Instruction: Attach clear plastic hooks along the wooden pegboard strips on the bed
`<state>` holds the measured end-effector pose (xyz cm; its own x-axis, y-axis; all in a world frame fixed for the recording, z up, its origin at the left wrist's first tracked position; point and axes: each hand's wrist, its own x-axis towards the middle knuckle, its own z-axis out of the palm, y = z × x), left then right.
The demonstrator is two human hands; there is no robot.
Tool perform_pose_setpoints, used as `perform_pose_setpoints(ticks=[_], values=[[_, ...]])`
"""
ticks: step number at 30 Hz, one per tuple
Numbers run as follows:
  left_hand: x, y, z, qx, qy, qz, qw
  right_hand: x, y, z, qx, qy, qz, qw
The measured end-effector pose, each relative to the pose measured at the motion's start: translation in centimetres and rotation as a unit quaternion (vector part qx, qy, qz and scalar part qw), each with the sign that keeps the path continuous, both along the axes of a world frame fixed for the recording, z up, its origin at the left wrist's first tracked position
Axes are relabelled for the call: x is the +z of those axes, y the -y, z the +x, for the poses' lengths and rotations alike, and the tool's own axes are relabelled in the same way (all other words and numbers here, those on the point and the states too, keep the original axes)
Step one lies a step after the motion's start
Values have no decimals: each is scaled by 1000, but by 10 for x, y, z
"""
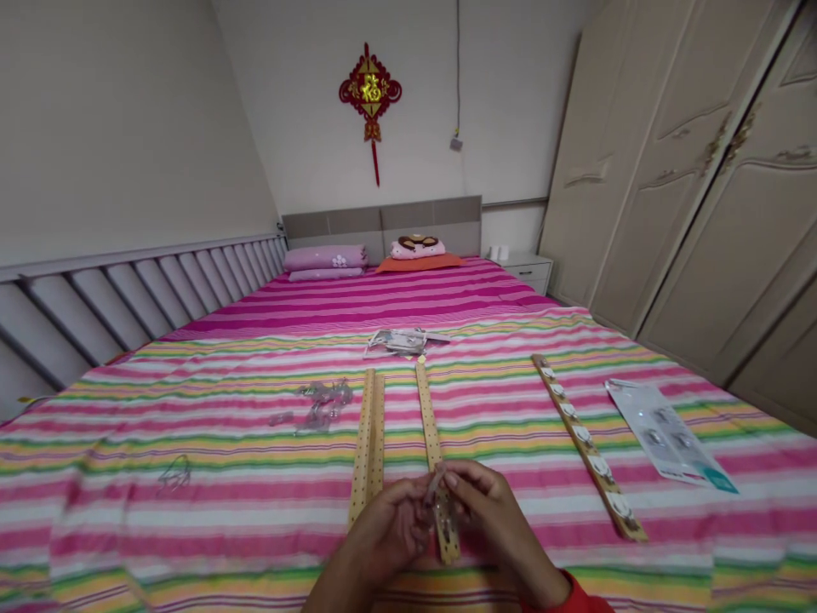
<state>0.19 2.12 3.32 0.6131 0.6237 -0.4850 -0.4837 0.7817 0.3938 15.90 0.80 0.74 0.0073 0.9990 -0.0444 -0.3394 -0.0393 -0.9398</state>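
My left hand (399, 521) and my right hand (485, 502) meet over the near end of a perforated wooden strip (429, 415). Pinched between the fingertips of both is a small, pale, see-through piece (435, 485); its exact kind is too small to make out. A small dark metal part (446, 532) shows on the strip just below the fingers. Left of this strip, two more perforated wooden strips (362, 443) lie side by side, their near ends partly behind my left hand. To the right, another wooden strip (565, 410) carries several white round pieces along its length.
Clear plastic packets (325, 403) lie left of the strips, with a thin loop (175, 473) farther left. A clear package with a teal corner (667, 438) sits at the right. Behind the strips rests a grey-white bundle (399, 342). Everything lies on a striped bedsheet (255, 511).
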Motion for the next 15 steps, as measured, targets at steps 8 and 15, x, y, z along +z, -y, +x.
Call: perform_pose_setpoints(ticks=[8,15], values=[[-10,4,13,-41,-20,-11,999,11,6,4,18,-6,13,1000],[-19,-6,18,129,-296,225,919,0,-7,14,11,-6,4,1000]])
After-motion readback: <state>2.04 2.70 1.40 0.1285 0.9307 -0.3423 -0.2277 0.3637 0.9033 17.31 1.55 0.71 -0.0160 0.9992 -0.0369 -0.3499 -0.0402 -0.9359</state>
